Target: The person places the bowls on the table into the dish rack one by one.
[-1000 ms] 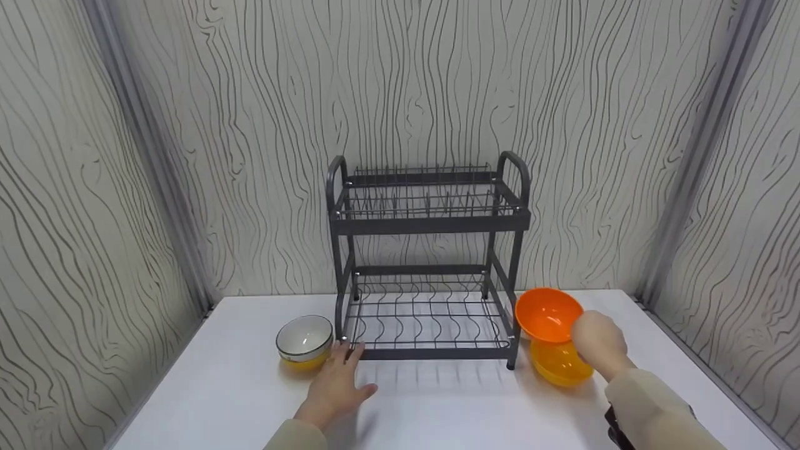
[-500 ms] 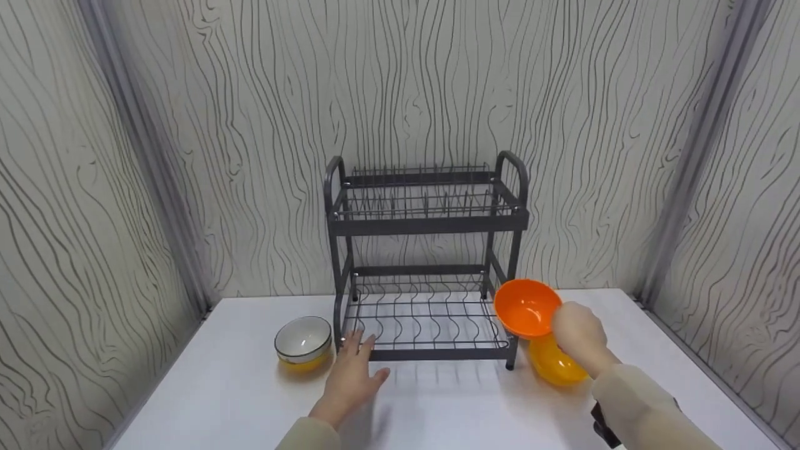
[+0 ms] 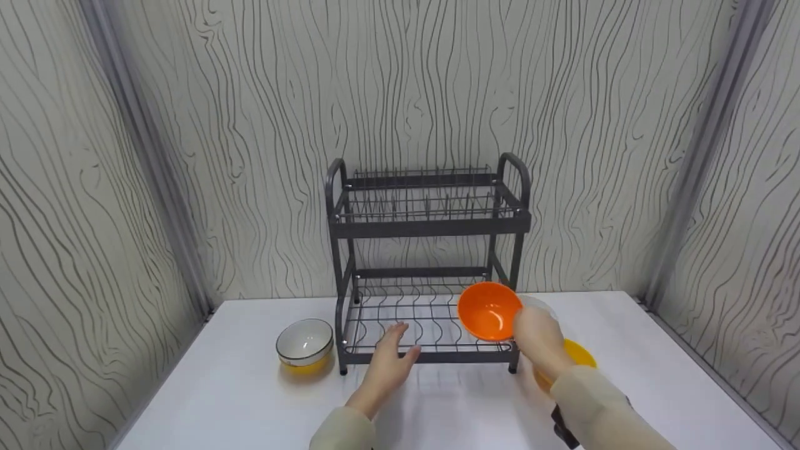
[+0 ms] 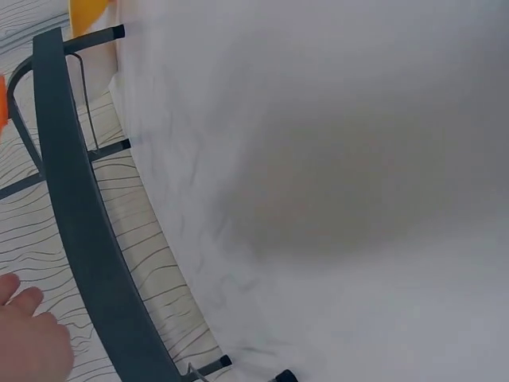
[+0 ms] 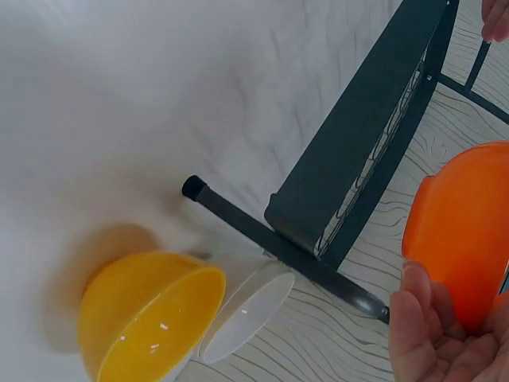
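Note:
An orange bowl point(image 3: 489, 311) is gripped at its right side by my right hand point(image 3: 539, 334). It is tilted toward me over the right part of the lower shelf of a dark metal dish rack point(image 3: 431, 226). The right wrist view shows fingers curled against the orange bowl's point(image 5: 461, 231) outside. My left hand point(image 3: 389, 369), fingers extended and holding nothing, is in front of the rack's lower front bar point(image 3: 437, 357). In the left wrist view part of my left hand point(image 4: 32, 338) shows beside that dark bar.
A yellow bowl point(image 3: 580, 354) stands right of the rack, partly hidden by my right arm. Behind it is a white bowl point(image 5: 248, 314). Left of the rack, a dark-rimmed white bowl point(image 3: 305, 341) sits on a yellow one point(image 3: 309, 365). Patterned walls surround the white table point(image 3: 219, 387).
My right hand has carried the orange bowl leftward, from above the yellow bowl to over the lower shelf. My left hand has moved right along the rack's front.

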`<action>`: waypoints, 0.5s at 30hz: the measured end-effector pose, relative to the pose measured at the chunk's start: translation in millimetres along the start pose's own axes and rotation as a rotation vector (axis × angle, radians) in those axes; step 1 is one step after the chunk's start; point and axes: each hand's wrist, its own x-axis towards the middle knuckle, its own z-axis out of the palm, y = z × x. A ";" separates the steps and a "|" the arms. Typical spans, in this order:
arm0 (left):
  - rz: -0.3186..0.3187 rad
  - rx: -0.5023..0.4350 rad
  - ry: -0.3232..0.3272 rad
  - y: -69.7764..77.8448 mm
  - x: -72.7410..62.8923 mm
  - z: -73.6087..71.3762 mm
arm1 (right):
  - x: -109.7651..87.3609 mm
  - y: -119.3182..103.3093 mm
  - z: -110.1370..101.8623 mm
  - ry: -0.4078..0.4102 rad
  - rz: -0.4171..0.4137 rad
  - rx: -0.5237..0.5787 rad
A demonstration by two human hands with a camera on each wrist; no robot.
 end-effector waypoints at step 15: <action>-0.173 -0.531 -0.055 14.3 5.1 13.0 | -8.9 -36.2 40.3 0.040 -0.194 -0.231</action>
